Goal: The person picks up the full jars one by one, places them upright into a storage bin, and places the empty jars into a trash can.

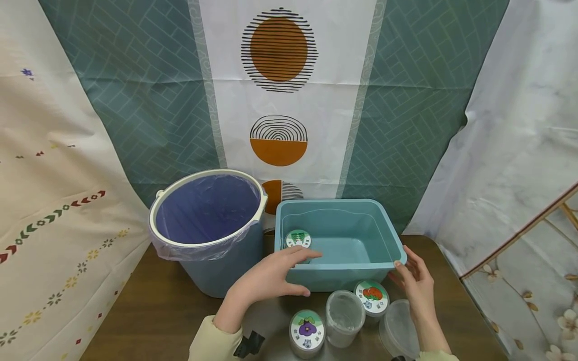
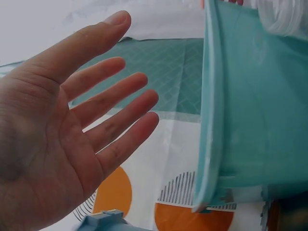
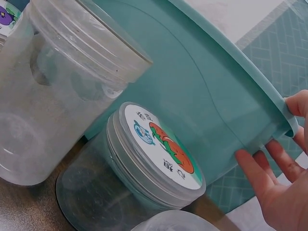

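Right hand (image 1: 416, 288): corner of teal basin (image 1: 334, 279) gripped | left hand (image 1: 274, 275): held open, apart from rim | basin: placed beside lined bin (image 1: 217, 276), behind tomato-lidded jar (image 1: 372, 297); cabbage-lidded jar (image 1: 298, 238) contained

A round blue-grey bucket (image 1: 223, 273) with a cream rim and translucent plastic liner (image 1: 203, 208) stands left of centre on a dark-brown wood-look tabletop (image 1: 140, 311). Teal-and-white cloth (image 1: 289, 104) with orange circles hangs upper centre; cream flower-printed cloth (image 1: 54, 170) fills the left, grey-veined white cloth (image 1: 515, 135) the right.
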`<action>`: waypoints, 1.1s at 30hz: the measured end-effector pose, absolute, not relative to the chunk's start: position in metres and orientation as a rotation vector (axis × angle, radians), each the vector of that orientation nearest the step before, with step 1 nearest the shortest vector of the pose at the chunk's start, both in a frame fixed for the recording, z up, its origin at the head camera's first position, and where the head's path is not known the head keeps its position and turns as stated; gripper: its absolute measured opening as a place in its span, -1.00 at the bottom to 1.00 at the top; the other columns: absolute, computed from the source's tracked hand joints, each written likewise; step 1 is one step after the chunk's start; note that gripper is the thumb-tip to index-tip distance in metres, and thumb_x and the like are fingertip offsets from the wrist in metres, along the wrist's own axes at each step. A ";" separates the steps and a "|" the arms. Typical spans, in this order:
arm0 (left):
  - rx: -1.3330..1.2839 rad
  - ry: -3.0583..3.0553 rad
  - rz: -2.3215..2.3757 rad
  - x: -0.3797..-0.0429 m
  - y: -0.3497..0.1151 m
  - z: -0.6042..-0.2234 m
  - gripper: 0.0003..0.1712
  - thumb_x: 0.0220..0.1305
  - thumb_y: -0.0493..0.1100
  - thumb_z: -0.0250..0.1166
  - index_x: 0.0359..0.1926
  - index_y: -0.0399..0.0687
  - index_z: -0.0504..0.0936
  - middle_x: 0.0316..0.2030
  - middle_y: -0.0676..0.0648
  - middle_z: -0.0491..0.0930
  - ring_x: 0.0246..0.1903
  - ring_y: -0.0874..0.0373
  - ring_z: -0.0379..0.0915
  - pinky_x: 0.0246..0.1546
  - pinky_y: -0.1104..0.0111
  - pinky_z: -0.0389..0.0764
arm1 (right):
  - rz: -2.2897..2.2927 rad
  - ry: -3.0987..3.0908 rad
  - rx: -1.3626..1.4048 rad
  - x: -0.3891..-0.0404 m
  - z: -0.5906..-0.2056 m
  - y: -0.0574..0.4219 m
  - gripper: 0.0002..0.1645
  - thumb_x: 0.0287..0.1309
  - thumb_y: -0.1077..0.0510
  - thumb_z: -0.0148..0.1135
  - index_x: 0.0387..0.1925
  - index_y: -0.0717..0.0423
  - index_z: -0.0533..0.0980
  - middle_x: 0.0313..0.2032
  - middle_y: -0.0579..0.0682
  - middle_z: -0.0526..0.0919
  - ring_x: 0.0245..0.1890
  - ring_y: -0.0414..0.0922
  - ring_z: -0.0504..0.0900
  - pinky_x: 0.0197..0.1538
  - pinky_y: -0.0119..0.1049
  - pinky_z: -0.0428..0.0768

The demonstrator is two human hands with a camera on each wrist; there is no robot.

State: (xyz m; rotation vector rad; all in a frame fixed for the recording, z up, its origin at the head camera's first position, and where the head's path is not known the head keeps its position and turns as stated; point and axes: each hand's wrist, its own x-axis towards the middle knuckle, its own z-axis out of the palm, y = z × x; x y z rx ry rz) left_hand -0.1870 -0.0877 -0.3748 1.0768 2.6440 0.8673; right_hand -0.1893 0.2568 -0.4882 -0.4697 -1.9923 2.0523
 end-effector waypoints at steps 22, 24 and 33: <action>0.866 2.665 0.840 -0.159 -0.074 -0.459 -0.24 0.00 0.12 0.54 0.26 0.22 0.51 0.15 0.11 0.57 0.14 0.23 0.47 0.09 0.30 0.58 | 2.027 -1.997 -0.473 -0.190 -0.489 0.254 -0.33 0.35 0.03 0.20 0.44 -0.12 0.27 0.05 -0.32 0.44 -0.09 -0.51 0.55 -0.19 -0.55 0.67; 0.825 2.665 0.828 -0.157 -0.071 -0.467 -0.26 -0.02 0.12 0.55 0.23 0.23 0.54 0.12 0.11 0.58 0.09 0.25 0.46 0.04 0.32 0.60 | 2.025 -1.993 -0.484 -0.191 -0.488 0.253 -0.34 0.35 0.03 0.21 0.43 -0.13 0.28 0.05 -0.32 0.44 -0.09 -0.51 0.55 -0.19 -0.55 0.67; 0.791 2.757 0.744 -0.149 -0.060 -0.504 -0.25 -0.13 0.16 0.60 0.16 0.21 0.59 0.11 0.13 0.52 0.07 0.16 0.43 -0.03 0.30 0.60 | 2.038 -1.976 -0.491 -0.189 -0.487 0.253 -0.33 0.34 0.03 0.22 0.43 -0.13 0.28 0.07 -0.29 0.44 -0.09 -0.51 0.55 -0.20 -0.55 0.67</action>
